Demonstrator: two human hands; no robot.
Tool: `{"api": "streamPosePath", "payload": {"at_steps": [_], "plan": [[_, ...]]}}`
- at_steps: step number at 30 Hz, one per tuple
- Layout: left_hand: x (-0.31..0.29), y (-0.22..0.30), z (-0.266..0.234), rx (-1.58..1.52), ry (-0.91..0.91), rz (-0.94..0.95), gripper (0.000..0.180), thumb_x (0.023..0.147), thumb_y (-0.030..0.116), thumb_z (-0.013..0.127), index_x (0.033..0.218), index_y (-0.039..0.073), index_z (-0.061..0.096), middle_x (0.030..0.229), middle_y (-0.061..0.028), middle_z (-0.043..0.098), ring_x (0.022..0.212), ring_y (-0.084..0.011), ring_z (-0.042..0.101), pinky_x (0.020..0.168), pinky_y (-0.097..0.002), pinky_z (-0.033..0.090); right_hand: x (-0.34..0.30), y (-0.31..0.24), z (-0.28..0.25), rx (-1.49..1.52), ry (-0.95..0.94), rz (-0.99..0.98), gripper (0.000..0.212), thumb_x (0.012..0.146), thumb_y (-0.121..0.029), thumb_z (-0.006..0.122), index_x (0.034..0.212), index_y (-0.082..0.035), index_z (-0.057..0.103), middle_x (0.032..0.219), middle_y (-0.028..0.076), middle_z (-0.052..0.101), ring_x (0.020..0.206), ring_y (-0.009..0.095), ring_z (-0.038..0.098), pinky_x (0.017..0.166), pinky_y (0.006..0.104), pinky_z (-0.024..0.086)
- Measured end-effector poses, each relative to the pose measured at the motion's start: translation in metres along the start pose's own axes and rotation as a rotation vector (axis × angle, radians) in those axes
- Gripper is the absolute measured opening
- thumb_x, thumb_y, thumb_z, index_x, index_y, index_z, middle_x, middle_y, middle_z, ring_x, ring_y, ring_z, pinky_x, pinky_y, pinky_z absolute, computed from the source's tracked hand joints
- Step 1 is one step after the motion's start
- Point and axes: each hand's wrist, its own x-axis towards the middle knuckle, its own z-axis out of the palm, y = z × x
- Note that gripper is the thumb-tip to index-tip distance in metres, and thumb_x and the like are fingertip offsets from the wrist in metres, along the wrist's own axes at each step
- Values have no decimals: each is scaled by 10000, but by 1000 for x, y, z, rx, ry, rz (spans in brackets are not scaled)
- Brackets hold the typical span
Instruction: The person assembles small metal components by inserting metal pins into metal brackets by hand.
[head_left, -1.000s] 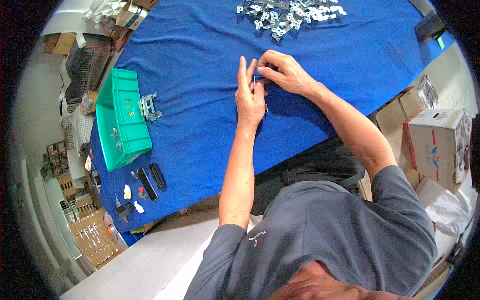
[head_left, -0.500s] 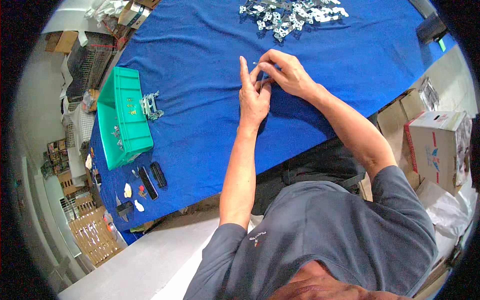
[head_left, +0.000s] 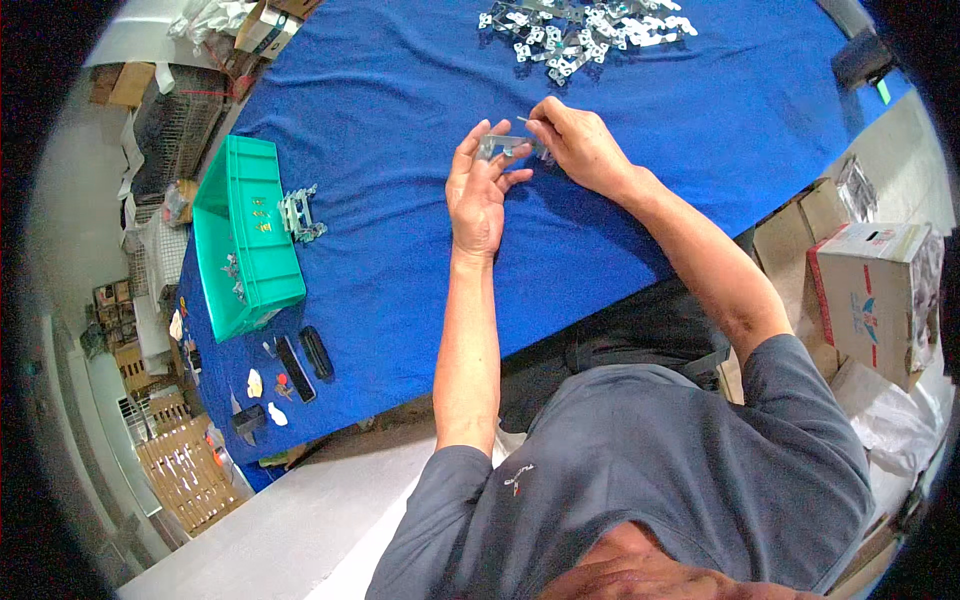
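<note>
A thin, shiny metal bracket (head_left: 492, 148) with cut-outs lies across the fingers of my left hand (head_left: 478, 205). That hand is palm up, its fingers loosely curled and partly apart around the piece. My right hand (head_left: 583, 148) grips the bracket's right end, thumb and index finger pinched together. A small light bit shows at those fingertips, too small to name. The right fingers hide that end of the bracket. Both hands are above the blue cloth.
A heap of similar metal pieces (head_left: 585, 38) lies at the far side of the blue cloth (head_left: 400, 110). At left stands a green bin (head_left: 268, 290), with stacked brackets (head_left: 303, 213) beside it. Nearer are a black case (head_left: 316, 352) and small items. A carton (head_left: 870, 290) stands right.
My left hand has opened out from a more upright, closed pose and shifted slightly left, so the bracket now shows between the hands. My right hand stays nearly in place, its fingers still pinched.
</note>
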Motion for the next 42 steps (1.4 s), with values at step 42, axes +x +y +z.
{"api": "streamPosePath", "payload": {"at_steps": [42], "plan": [[-5, -13, -3, 466, 174, 105, 247, 964, 81, 706, 1192, -10, 730, 1054, -31, 688, 675, -41, 524, 558, -196, 424, -7, -5, -2, -11, -51, -178, 176, 951, -202, 649, 1011, -38, 665, 861, 159, 676, 809, 375, 675, 705, 464, 536]]}}
